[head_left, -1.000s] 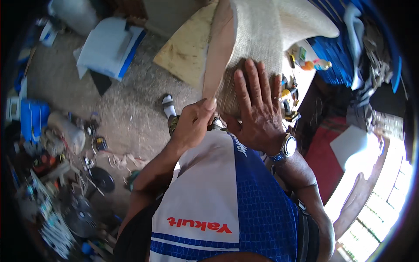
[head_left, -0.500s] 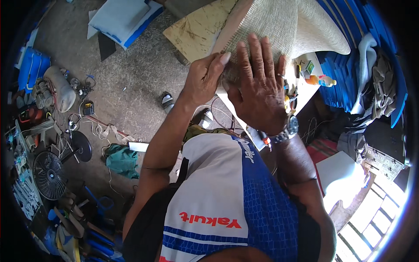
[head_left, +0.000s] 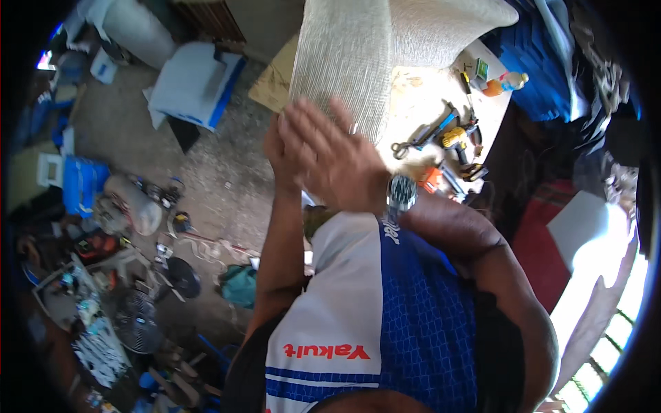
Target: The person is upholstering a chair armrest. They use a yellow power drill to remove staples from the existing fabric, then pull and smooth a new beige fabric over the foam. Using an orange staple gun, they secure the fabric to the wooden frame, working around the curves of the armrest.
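A sheet of beige woven fabric (head_left: 344, 62) drapes toward me from the upper middle, its far right side rising in a curved fold. At its near left edge is my left hand (head_left: 273, 155), curled at the fabric; my right hand hides most of its fingers. My right hand (head_left: 337, 162) lies flat across the near end of the fabric, fingers stretched out to the left and slightly smeared by motion. That wrist wears a metal watch (head_left: 401, 193). Under the fabric, a pale worktable (head_left: 413, 103) shows on the right.
On the worktable lie a yellow-and-black power tool (head_left: 454, 138), a blue-handled tool (head_left: 437, 131), an orange tool (head_left: 432, 180) and an orange-and-clear bottle (head_left: 506, 84). Blue sheets (head_left: 530, 76) stack at the right. A fan (head_left: 140, 320), cords and a blue case (head_left: 84, 186) crowd the left floor.
My right hand has swung left, its fingers turning from pointing away to pointing left, over my left hand. The view has shifted, and more tools on the worktable show.
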`<state>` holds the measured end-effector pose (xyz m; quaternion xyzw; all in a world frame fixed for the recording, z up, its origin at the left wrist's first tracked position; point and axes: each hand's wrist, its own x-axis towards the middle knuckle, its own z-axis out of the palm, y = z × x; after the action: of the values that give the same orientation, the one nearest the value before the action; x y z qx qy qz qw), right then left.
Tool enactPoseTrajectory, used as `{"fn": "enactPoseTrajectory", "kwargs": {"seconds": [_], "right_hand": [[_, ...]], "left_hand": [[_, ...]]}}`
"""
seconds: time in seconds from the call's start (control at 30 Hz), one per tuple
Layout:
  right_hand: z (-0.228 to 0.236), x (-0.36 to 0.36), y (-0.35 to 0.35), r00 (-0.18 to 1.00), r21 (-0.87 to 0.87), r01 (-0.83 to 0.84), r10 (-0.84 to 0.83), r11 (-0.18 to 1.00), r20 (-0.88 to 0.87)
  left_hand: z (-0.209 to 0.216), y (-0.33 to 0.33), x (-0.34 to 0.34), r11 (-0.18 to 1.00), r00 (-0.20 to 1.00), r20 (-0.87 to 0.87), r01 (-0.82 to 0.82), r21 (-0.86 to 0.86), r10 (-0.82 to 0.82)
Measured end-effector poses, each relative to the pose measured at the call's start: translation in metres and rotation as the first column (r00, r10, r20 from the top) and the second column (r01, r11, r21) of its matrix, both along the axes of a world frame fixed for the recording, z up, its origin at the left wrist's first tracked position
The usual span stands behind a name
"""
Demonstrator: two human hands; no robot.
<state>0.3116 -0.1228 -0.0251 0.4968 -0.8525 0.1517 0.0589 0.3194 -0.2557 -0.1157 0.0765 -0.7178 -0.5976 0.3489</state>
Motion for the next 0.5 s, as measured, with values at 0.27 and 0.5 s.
{"fn": "enactPoseTrajectory", "kwargs": {"seconds": [0.27, 0.5], "right_hand": [[-0.110, 0.033, 0.172, 0.507, -0.018, 0.176, -0.075, 0.984, 0.859], [-0.406, 0.070, 0.336, 0.098, 0.574, 0.772, -0.943, 0.273, 0.317]], "left_hand": [[0.022, -0.010, -0.001, 0.902, 0.982, 0.148, 0.041, 0.430, -0.116], [0.030, -0.018, 0.002, 0.894, 0.958, 0.197, 0.106, 0.436, -0.210]]}}
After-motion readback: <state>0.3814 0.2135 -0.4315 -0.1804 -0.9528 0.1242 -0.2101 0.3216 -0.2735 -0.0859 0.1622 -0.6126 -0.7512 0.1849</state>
